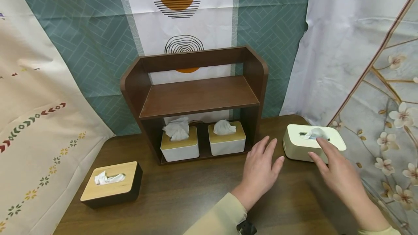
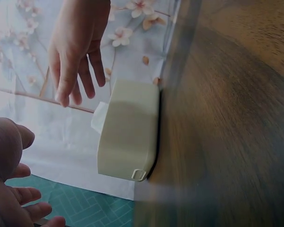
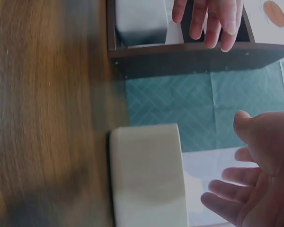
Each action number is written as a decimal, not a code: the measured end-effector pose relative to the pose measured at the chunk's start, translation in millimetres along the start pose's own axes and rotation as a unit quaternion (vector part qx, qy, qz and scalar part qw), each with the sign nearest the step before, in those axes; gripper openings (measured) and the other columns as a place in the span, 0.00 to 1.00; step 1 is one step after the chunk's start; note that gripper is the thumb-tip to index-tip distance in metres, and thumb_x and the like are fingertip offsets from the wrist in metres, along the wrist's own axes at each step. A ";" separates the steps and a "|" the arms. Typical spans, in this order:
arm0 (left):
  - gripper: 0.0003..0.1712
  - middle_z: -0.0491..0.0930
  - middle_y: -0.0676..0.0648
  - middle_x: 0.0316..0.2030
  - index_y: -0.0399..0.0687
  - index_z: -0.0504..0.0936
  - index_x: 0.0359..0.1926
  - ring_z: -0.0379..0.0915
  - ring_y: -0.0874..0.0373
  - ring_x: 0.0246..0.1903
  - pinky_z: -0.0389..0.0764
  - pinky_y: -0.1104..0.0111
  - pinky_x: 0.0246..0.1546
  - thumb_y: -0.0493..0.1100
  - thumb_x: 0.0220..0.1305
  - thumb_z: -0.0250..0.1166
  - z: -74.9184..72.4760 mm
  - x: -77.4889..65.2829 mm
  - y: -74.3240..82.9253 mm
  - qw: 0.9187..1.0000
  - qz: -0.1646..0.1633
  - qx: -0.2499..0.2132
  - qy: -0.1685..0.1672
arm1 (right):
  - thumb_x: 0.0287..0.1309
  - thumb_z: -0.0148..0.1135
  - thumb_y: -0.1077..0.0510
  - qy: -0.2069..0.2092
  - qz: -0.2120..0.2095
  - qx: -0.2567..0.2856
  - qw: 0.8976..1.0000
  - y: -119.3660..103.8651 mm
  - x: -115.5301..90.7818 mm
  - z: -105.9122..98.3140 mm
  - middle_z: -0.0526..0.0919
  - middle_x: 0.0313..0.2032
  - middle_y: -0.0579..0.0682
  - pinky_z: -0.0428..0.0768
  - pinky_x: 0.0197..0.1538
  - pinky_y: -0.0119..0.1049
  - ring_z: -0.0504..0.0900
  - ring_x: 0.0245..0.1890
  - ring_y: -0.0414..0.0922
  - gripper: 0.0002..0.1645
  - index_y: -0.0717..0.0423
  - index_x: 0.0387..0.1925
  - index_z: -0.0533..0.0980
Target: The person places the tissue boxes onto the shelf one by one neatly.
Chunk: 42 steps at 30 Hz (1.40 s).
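Note:
On the right of the table stands a cream tissue box (image 1: 298, 148) with a tissue (image 1: 316, 133) in its top slot. My right hand (image 1: 339, 171) hovers at its near right side, fingers apart and holding nothing; in the right wrist view a gap shows between that hand (image 3: 255, 184) and the box (image 3: 149, 175). To the box's left, my left hand (image 1: 261, 169) is held over the table with spread fingers and nothing in it. The left wrist view has both hands beside the box (image 2: 128, 127), neither touching it.
A brown two-tier shelf (image 1: 199, 95) stands at the back. Its lower tier holds a left white tissue box (image 1: 181, 152) and a right one (image 1: 228, 147), both with wooden lids. A black tissue box with a wooden top (image 1: 130, 191) lies at the left. Curtains (image 1: 375, 119) hang around the table.

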<state>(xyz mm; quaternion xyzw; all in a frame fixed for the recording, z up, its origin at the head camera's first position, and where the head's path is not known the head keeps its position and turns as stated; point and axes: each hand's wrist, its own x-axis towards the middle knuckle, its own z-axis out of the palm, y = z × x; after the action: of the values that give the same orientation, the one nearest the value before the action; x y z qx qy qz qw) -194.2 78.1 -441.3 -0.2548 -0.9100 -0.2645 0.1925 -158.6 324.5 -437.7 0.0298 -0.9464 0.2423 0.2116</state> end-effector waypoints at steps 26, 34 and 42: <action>0.32 0.72 0.48 0.78 0.55 0.75 0.80 0.71 0.52 0.75 0.80 0.52 0.67 0.58 0.83 0.63 32.3 26.6 5.0 1.000 -0.004 0.006 -0.023 | 0.88 0.52 0.41 -0.017 0.064 -0.031 0.997 56.6 8.3 -8.5 0.61 0.77 0.78 0.62 0.66 0.80 0.62 0.73 0.82 0.43 0.68 0.83 0.59; 0.33 0.70 0.49 0.80 0.57 0.74 0.81 0.70 0.53 0.75 0.78 0.53 0.69 0.60 0.84 0.62 39.6 35.6 7.6 0.999 -0.011 0.010 -0.051 | 0.88 0.53 0.43 -0.009 0.069 -0.050 0.996 64.2 12.1 -11.2 0.63 0.76 0.79 0.62 0.66 0.80 0.63 0.71 0.82 0.41 0.70 0.81 0.61; 0.35 0.66 0.47 0.82 0.58 0.70 0.84 0.68 0.53 0.77 0.76 0.55 0.71 0.63 0.85 0.59 45.5 42.6 12.7 0.995 -0.011 0.016 -0.094 | 0.88 0.51 0.40 -0.027 0.078 -0.048 0.995 73.2 13.0 -11.2 0.61 0.75 0.82 0.61 0.65 0.81 0.61 0.70 0.84 0.44 0.73 0.80 0.60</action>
<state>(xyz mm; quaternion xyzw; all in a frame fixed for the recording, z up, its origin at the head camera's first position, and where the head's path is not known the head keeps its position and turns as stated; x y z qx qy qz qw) -230.7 129.2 -451.6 -0.2654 -0.9309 -0.2268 0.1070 -177.7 394.9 -456.0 -0.0477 -0.9617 0.2116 0.1676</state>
